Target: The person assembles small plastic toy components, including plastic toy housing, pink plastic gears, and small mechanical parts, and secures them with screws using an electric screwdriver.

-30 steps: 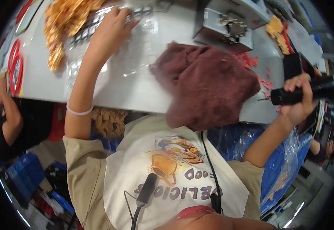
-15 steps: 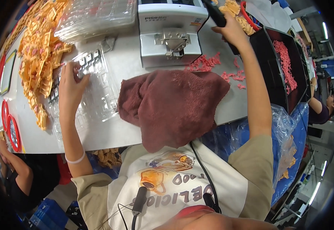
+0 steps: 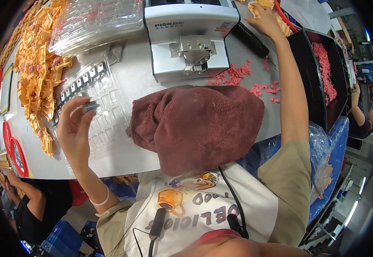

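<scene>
Dark lettering [image 3: 169, 25] and a small white-and-orange sticker [image 3: 223, 26] mark the front of a silver machine [image 3: 163, 53]; the sticker's text is too small to make out. Large printed letters appear upside down on the person's shirt [image 3: 266, 201]. The top of the machine and the stack of clear trays [image 3: 96, 25] are cut off by the upper edge, and a brown cloth [image 3: 203, 128] hides part of the table [image 3: 139, 165]. The left hand [image 3: 73, 132] pinches a small grey piece [image 3: 89, 107] between thumb and fingers, over a clear tray [image 3: 117, 122] with dark pieces [image 3: 81, 81] in a row. The right hand [image 3: 267, 22], partly curled, reaches yellow pieces [image 3: 282, 25] beyond a black tool [image 3: 251, 40] lying on the table; whether it grips one, I cannot tell.
</scene>
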A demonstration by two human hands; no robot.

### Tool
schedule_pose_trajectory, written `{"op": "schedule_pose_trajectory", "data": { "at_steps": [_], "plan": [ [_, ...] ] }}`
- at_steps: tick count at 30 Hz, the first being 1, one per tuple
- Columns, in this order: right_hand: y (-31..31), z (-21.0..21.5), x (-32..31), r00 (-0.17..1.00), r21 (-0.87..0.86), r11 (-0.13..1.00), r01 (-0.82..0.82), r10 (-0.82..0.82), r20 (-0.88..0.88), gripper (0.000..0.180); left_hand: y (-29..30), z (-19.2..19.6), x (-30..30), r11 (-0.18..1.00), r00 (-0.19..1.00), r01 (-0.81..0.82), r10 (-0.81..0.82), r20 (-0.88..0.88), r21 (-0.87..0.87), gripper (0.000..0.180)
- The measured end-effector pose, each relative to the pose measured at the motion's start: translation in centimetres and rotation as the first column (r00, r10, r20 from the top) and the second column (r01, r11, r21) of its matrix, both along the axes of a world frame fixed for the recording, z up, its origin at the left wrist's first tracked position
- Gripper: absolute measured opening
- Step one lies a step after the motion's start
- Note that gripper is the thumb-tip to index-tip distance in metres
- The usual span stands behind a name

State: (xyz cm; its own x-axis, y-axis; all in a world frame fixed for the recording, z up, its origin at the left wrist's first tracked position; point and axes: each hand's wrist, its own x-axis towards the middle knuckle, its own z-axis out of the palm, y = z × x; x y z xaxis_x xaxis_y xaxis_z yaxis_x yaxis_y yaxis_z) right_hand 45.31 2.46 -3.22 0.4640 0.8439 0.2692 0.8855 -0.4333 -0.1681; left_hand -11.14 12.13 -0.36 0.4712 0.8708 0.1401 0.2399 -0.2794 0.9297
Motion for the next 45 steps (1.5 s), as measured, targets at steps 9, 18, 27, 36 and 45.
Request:
{"op": "schedule_pose_trajectory", "data": {
  "at_steps": [9,18,27,36,45],
  "plan": [
    [-6.5,12.0,-12.8,0.853,0.434,0.866,0.247,0.018,-0.521,0.032,-3.2,0.9,0.7,0.970,0.927,0.241,-0.221,0.304,-0.028,0.031],
    [-9.2,6.5,-26.7,0.286,0.263,0.876,-0.405,0.395,-0.873,0.035,-5.6,1.4,4.9,0.917,0.805,0.398,-0.362,0.470,0.025,0.031],
    [-11.7,7.2,-26.6,0.794,0.442,0.867,-0.231,0.430,-0.429,0.024,-9.1,3.3,10.7,0.873,0.867,0.418,-0.466,0.177,0.252,0.029],
    [-16.3,6.1,-22.6,0.853,0.540,0.840,-0.061,0.325,-0.409,0.021,-11.4,1.9,13.3,0.639,0.905,0.386,-0.402,-0.139,0.665,0.026],
    [-17.8,3.8,-17.2,0.917,0.358,0.931,0.066,0.085,-0.390,0.019,-11.8,1.9,12.4,0.656,0.916,0.402,-0.288,-0.280,0.639,0.036]
  ]
}}
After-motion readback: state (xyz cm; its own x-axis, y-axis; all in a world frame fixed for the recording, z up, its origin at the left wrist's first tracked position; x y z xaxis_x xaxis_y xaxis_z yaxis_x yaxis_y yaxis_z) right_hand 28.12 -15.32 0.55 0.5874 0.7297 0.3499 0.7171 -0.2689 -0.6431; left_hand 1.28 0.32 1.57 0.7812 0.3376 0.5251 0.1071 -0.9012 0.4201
